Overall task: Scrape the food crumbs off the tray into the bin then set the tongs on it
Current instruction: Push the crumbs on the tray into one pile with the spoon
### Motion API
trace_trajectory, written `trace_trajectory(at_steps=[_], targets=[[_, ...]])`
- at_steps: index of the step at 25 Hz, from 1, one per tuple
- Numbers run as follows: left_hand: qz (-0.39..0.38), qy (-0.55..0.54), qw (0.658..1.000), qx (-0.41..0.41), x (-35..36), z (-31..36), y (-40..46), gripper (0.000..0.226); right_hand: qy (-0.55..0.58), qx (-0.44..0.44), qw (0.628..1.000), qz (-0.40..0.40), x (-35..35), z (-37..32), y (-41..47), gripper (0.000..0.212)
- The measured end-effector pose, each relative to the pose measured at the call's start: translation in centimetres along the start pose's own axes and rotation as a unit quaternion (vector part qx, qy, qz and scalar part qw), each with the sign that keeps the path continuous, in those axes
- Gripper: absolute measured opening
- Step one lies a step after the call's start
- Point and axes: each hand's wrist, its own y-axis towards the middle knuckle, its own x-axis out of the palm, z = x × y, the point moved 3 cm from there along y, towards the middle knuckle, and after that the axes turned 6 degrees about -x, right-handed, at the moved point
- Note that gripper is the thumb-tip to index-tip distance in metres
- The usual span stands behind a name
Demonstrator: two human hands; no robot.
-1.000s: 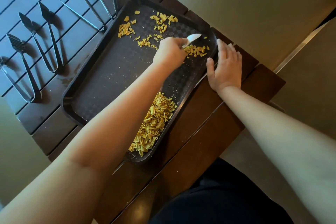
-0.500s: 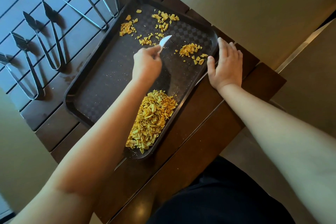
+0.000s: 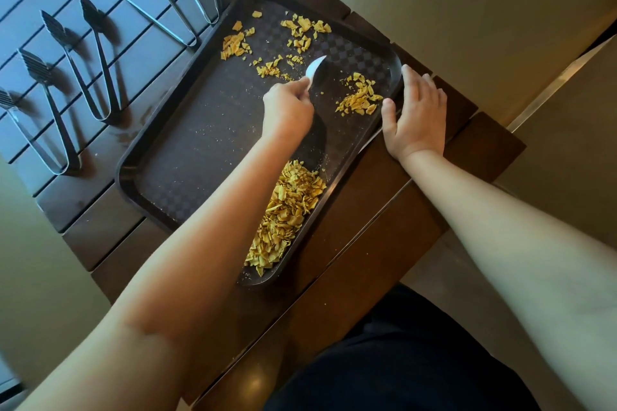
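We are in the middle of gathering the crumbs, and we judge that much is left: the bin is not in view, and none of the tongs is on the tray yet. To do this step well, we should keep the edge of the white scraper flat and low on the tray floor, and pull each scattered group in one long stroke toward the big pile at the lower right of the tray. Short quick strokes can throw light pieces over the rim. The loose crumbs near the upper edge and the small heap at the right are not yet collected.

Our left hand has its grip closed around the handle of the scraper, fingers curled tight, with the blade pointing to the upper right. Our right hand lies with fingers straight on the right rim of the tray, the thumb over its edge, to steady it; it grips nothing.

The tongs lie in a row on the counter at the upper left of the frame, apart from the tray.
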Motion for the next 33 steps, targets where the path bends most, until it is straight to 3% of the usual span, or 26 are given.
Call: trace_trajectory(at_steps=[5, 8, 10, 15, 18, 21, 24, 27, 33], targets=[[-0.123, 0.071, 0.989, 0.038, 1.6, 0.7, -1.3, 0.031, 0.003, -0.002, 1.0, 0.007, 0.0, 0.0, -0.1, 0.059], [-0.068, 0.025, 0.997, 0.035, 1.3, 1.1, -0.3, 0.032, 0.003, -0.002, 1.0, 0.001, 0.1, 0.0, -0.1, 0.059], [-0.054, 0.051, 0.996, 0.045, 1.6, 1.7, 0.3, 0.033, 0.003, -0.001, 1.0, 0.001, 0.1, 0.0, -0.1, 0.058], [-0.152, 0.216, 0.95, 0.164, 2.6, 2.6, 0.0, 0.034, -0.009, 0.003, 1.0, -0.003, 0.1, 0.0, 0.0, 0.058], [-0.171, 0.273, 0.931, 0.169, 0.7, 1.4, 0.0, 0.033, -0.012, 0.0, 1.0, -0.002, 0.1, 0.1, -0.1, 0.058], [-0.206, 0.26, 0.932, 0.142, -1.3, 0.3, 0.0, 0.033, -0.012, -0.002, 1.0, -0.002, 0.1, -0.1, -0.1, 0.058], [-0.126, 0.19, 0.964, 0.14, -1.1, 0.9, 0.7, 0.035, -0.012, 0.0, 1.0, -0.004, 0.1, -0.1, -0.1, 0.058], [-0.057, 0.217, 0.966, 0.133, 0.4, 2.0, 1.1, 0.041, -0.018, 0.003, 1.0, -0.006, 0.0, -0.1, -0.2, 0.057], [-0.143, 0.271, 0.932, 0.192, 1.0, 1.8, -0.1, 0.034, -0.01, 0.003, 1.0, 0.0, 0.0, -0.1, -0.1, 0.057]])
